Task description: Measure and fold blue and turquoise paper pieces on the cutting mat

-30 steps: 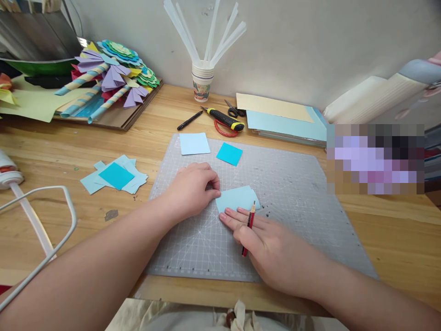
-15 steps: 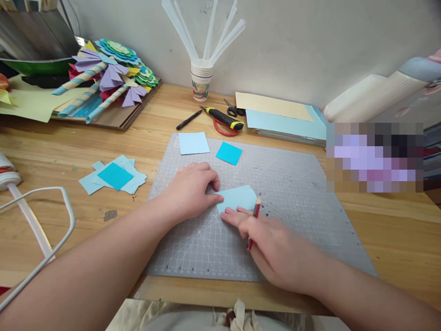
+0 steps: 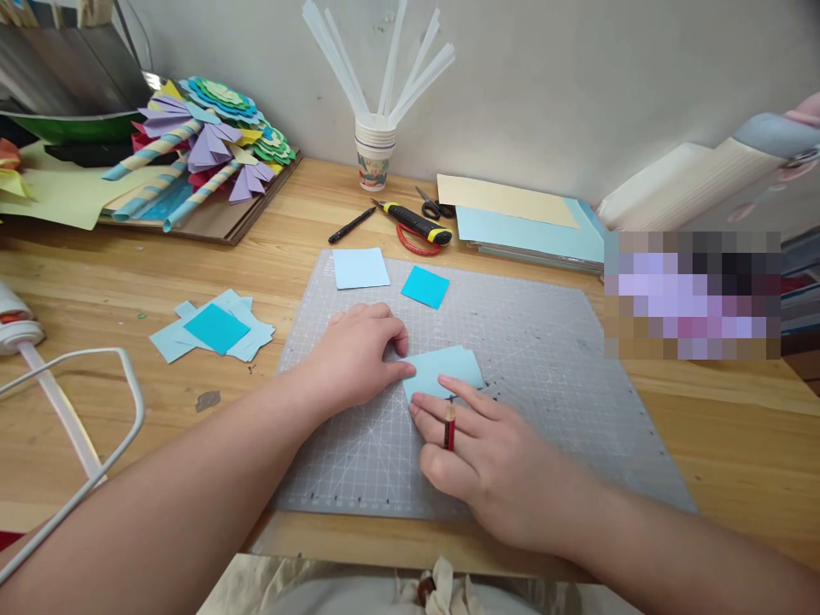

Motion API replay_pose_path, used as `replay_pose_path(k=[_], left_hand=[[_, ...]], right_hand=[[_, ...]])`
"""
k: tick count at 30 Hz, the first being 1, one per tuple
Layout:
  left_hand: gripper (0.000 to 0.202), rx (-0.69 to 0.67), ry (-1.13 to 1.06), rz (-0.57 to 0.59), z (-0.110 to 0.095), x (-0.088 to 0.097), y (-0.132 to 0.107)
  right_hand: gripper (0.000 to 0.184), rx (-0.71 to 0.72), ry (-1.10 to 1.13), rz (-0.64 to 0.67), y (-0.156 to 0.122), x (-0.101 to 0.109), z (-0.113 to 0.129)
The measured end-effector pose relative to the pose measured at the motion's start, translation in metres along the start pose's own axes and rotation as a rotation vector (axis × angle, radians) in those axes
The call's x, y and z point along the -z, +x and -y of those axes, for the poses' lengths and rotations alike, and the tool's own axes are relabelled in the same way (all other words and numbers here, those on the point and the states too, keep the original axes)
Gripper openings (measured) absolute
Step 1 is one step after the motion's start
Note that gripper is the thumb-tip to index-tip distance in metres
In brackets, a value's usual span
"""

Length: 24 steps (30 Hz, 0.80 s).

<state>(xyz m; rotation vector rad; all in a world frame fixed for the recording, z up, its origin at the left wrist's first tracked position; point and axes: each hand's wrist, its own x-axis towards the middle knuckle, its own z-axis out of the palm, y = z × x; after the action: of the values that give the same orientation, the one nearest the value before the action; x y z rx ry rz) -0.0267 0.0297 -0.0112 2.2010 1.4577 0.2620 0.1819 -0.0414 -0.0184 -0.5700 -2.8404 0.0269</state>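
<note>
A light blue piece of paper, with stacked edges at its right end, lies on the grey cutting mat. My left hand pins its left end, thumb and curled forefinger closed on the corner. A red-and-black pencil sits between the fingers of my right hand, its sharpened tip towards the paper. Fingertips of that hand rest on the paper's lower edge. Farther up the mat are a pale blue paper square and a smaller bright blue square.
Left of the mat lies a pile of blue paper pieces. Behind it are a black pen, yellow-black pliers, scissors and paper cups holding white strips. Paper flowers lie at back left; a white cable loops nearby.
The pencil has turned between my right fingers, its tip swinging left and down from the paper's right end. My right fingers have spread and shifted slightly; my left hand stays put.
</note>
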Motion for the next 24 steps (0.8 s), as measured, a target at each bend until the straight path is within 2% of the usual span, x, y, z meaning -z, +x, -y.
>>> replay_pose_path(k=[2,6,9,12,19,24], left_hand=[[0.017,0.002,0.003,0.001,0.000,0.000,0.000],[0.017,0.005,0.007,0.004,0.001,0.001,0.000],[0.018,-0.001,0.006,0.003,0.001,0.001,0.000],[0.018,-0.006,0.006,0.003,0.002,0.001,0.000],[0.033,-0.013,0.023,0.032,0.003,0.002,-0.002],[0.033,-0.021,0.038,0.042,0.005,0.002,-0.002]], right_hand=[[0.030,-0.022,-0.047,-0.003,0.000,0.000,0.006],[0.030,-0.258,-0.054,-0.064,-0.002,-0.001,0.023],[0.036,-0.370,-0.023,-0.054,-0.004,-0.003,0.034],[0.042,-0.426,-0.015,-0.047,-0.003,-0.006,0.042],[0.035,-0.502,0.036,-0.059,0.000,-0.010,0.051],[0.053,-0.635,0.160,-0.032,0.001,-0.004,0.050]])
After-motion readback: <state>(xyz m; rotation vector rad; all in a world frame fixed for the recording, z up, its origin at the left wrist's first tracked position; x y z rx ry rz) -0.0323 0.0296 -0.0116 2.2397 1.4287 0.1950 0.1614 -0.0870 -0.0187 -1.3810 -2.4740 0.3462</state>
